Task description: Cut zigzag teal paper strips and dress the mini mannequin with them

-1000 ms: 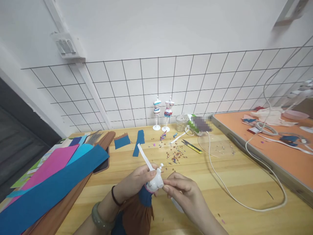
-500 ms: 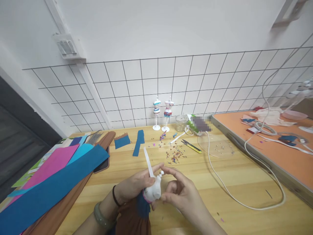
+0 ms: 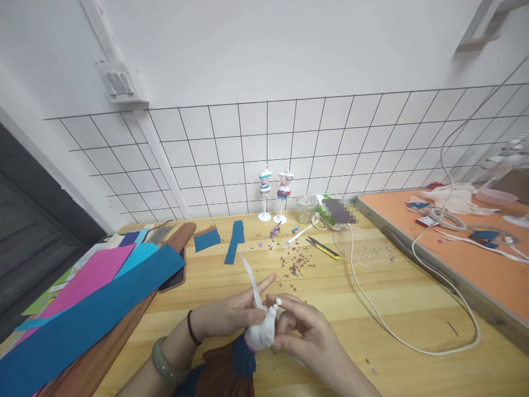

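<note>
A small white dress form [image 3: 261, 334] leans to the right between my hands, with a blue and brown crepe-paper skirt [image 3: 243, 355] around its lower part. My left hand [image 3: 229, 317] grips it from the left, thumb across the bust and index finger stretched out behind. A narrow white strip [image 3: 251, 277] sticks up from beneath that thumb. On the other side my right hand [image 3: 301, 328] is closed against the form, thumb at its side and index finger behind the neck knob. What its curled fingers pinch there is hidden.
Blue paper pieces [image 3: 235, 242] lie ahead, near small scraps [image 3: 295, 262] and yellow-handled thread snips [image 3: 323, 248]. Two decorated dress forms [image 3: 285, 193] stand by the wall beside a glass jar [image 3: 308, 209]. Coloured crepe sheets [image 3: 95, 306] cover the left; a white cable [image 3: 374, 317] loops at right.
The dress form has shifted slightly right and down in view, with both hands. My left index finger is now extended, and my right index finger has drawn in behind the neck.
</note>
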Action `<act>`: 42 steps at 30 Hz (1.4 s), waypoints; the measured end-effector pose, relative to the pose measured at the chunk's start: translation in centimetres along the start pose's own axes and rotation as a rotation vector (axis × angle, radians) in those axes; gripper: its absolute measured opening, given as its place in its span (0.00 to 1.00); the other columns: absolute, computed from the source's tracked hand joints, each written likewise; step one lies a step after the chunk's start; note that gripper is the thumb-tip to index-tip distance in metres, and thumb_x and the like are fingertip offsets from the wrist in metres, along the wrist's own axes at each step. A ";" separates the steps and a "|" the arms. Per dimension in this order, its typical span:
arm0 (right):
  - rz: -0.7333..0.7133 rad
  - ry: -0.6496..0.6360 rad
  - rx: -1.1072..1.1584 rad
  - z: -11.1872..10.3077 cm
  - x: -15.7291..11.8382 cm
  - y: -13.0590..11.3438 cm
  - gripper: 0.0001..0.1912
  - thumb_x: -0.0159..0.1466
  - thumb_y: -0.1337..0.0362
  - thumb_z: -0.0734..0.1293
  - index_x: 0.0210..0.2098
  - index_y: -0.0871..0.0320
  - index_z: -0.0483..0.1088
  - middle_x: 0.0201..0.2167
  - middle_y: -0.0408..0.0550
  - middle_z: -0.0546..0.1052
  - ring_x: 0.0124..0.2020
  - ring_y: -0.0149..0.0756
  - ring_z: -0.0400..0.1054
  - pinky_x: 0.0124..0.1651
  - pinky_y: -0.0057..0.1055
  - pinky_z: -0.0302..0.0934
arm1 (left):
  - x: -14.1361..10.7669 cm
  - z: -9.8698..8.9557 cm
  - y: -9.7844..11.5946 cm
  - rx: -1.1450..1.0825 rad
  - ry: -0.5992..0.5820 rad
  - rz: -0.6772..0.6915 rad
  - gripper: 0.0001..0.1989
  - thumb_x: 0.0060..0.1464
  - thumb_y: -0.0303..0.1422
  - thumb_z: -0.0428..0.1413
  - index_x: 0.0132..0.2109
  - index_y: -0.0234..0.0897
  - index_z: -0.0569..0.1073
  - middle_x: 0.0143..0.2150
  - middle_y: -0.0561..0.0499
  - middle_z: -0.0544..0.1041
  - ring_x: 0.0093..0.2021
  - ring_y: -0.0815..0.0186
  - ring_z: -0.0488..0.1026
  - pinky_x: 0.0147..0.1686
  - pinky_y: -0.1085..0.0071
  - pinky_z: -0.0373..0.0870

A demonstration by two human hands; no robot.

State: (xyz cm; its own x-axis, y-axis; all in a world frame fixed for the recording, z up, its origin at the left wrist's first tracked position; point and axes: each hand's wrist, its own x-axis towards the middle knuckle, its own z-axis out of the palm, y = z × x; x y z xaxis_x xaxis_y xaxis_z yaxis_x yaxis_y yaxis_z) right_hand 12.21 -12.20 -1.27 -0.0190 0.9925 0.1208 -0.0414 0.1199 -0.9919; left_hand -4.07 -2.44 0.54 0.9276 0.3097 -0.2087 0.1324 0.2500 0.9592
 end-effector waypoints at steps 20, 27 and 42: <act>0.205 0.267 0.170 0.6 0.8 1.0 0.29 0.45 0.53 0.73 0.40 0.62 0.63 0.13 0.36 0.68 0.18 0.31 0.64 0.24 0.26 0.53 | -3.6 5.4 2.1 1.098 0.508 0.524 0.12 0.55 0.26 0.49 0.45 0.39 0.72 0.34 0.46 0.77 0.34 0.62 0.71 0.37 0.66 0.67; 0.188 0.259 0.208 0.5 0.8 1.5 0.27 0.47 0.55 0.73 0.41 0.61 0.63 0.13 0.37 0.70 0.19 0.31 0.64 0.25 0.27 0.54 | -3.1 4.7 -0.5 1.534 0.647 0.529 0.21 0.50 0.22 0.51 0.53 0.36 0.63 0.47 0.43 0.72 0.51 0.57 0.66 0.50 0.57 0.65; 0.149 0.254 0.056 1.3 0.5 2.2 0.23 0.52 0.59 0.69 0.44 0.63 0.64 0.15 0.37 0.66 0.19 0.31 0.60 0.25 0.28 0.55 | -1.0 3.9 0.3 1.334 0.689 0.391 0.18 0.50 0.23 0.52 0.48 0.41 0.64 0.42 0.50 0.75 0.43 0.62 0.71 0.43 0.63 0.68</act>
State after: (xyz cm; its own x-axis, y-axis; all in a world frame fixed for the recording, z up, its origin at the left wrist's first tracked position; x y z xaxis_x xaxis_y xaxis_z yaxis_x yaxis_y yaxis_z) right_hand 10.86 -11.50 -3.33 0.2211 0.9742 -0.0463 -0.1119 -0.0218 -0.9935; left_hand -3.54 -6.27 1.78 0.6928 0.5994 0.4009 0.4804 -0.7983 0.3633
